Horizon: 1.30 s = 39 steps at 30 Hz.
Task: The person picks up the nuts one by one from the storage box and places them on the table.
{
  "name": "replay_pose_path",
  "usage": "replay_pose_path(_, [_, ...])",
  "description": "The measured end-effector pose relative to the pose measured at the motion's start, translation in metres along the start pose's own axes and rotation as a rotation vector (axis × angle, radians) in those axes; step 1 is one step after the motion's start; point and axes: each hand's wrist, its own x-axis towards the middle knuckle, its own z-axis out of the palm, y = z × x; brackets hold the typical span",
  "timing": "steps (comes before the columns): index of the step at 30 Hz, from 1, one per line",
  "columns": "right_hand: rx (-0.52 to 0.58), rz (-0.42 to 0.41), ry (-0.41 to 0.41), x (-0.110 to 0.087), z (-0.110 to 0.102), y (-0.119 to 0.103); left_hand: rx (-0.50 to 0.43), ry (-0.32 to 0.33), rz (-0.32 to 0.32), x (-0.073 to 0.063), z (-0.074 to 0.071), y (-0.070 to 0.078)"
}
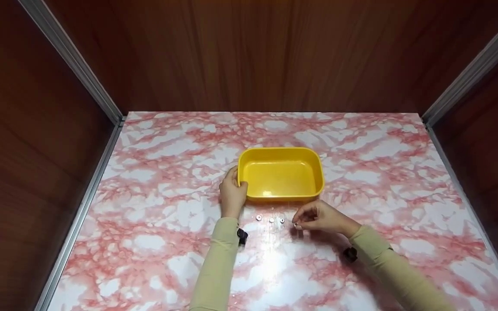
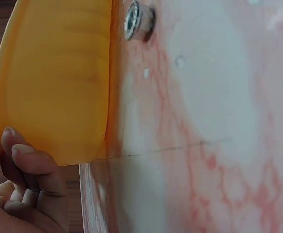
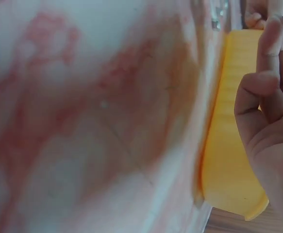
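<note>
A yellow plastic tub (image 1: 281, 198) with rounded corners stands on the table. At its left side my left hand (image 1: 233, 195) grips the rim, thumb on the inner side. In the left wrist view, curled fingers (image 2: 34, 162) lie against the tub's end wall. Below the tub's front side, my right hand (image 1: 324, 217) pinches a small silvery round piece (image 1: 295, 225) between thumb and fingertips. Three similar pieces lie in a row to its left, among them the leftmost piece (image 1: 259, 217). Close up, one small metal piece (image 2: 139, 20) shows a beaded rim and a hollow centre.
The tabletop (image 1: 167, 207) has a pink and white marbled surface. Brown wood-grain panels (image 1: 249, 56) enclose the back and both sides, with grey metal strips (image 1: 80, 69) along the corners. Black wrist cameras (image 1: 242, 236) sit on both sleeves.
</note>
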Motion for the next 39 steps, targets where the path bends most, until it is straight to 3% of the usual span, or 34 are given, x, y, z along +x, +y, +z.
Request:
replay_pose_path(11, [0.019, 0.059, 0.013, 0.001, 0.0, 0.008, -0.019, 0.009, 0.008, 0.001, 0.001, -0.001])
replay_pose_path(20, [0.007, 0.118, 0.043, 0.003, -0.004, 0.038, 0.003, 0.007, -0.007, 0.001, 0.001, -0.002])
replay_pose_path(39, [-0.098, 0.123, 0.112, 0.009, -0.004, 0.046, 0.018, -0.003, -0.013, 0.0, 0.001, -0.001])
